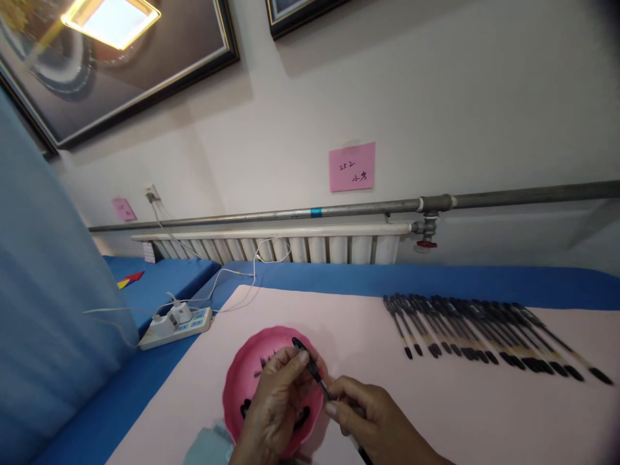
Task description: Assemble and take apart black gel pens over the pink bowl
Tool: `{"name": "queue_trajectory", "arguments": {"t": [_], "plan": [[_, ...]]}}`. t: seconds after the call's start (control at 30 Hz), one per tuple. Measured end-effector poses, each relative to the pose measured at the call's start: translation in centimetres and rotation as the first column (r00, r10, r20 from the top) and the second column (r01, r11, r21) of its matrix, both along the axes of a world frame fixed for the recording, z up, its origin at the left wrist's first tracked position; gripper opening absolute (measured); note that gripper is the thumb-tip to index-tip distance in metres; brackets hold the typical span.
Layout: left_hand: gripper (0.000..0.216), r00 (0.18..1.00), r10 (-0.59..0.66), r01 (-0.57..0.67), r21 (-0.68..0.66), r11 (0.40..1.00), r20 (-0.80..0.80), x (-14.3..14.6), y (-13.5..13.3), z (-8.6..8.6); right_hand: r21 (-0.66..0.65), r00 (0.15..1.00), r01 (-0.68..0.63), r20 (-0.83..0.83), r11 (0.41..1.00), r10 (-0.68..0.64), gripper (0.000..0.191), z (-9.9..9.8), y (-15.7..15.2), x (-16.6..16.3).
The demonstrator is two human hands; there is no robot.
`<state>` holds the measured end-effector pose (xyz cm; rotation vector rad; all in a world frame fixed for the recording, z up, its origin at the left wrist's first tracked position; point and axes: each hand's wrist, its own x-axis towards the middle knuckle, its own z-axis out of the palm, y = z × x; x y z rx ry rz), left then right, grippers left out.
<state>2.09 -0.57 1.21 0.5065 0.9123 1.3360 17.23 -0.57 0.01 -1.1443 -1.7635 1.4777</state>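
Both my hands hold one black pen above a pink dish near the table's front edge. My left hand pinches the pen near its upper end, over the dish. My right hand grips the lower part of the pen with closed fingers. Small black parts lie in the dish, partly hidden by my left hand. A long row of several black pens lies side by side on the pale pink sheet to the right.
A white power strip with chargers and white cables sits on the blue table cover at the left. Behind it are a radiator, a grey pipe and a pink note on the wall. A blue partition stands at far left.
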Motion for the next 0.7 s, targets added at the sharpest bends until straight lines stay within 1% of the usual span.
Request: {"name": "queue_trajectory", "arguments": {"t": [0.17,0.27,0.33,0.4,0.47,0.57,0.7], "plan": [[0.022,0.999,-0.001,0.002,0.023,1.000,-0.046,0.9,-0.2,-0.1,-0.017,0.996,0.058,-0.065,0.998,-0.059,0.013,-0.1,-0.1,-0.2],[0.028,0.989,0.014,-0.015,-0.002,1.000,-0.146,0.9,-0.2,-0.1,0.032,0.993,0.109,-0.036,0.993,-0.108,0.013,-0.5,0.8,0.3],[0.035,0.977,0.017,-0.025,-0.038,0.999,-0.213,0.9,-0.1,-0.2,0.117,0.975,0.197,0.082,0.973,-0.208,0.017,-0.8,2.1,1.3],[0.037,0.970,0.013,-0.030,-0.068,0.997,-0.245,1.0,-0.2,-0.4,0.229,0.906,0.281,0.256,0.932,-0.336,0.020,-1.1,3.6,2.8],[0.035,0.968,-0.008,-0.011,-0.077,0.997,-0.250,1.0,-0.2,-0.5,0.304,0.838,0.307,0.363,0.902,-0.408,0.018,-1.2,4.9,4.6],[0.035,0.962,-0.029,0.010,-0.071,0.997,-0.272,1.1,-0.4,-0.5,0.365,0.770,0.295,0.456,0.883,-0.446,0.011,-1.2,5.9,6.6],[0.040,0.943,-0.005,-0.039,-0.128,0.991,-0.332,0.6,-0.6,-0.1,0.405,0.718,0.209,0.555,0.890,-0.421,0.010,-0.9,5.0,7.1]]}}
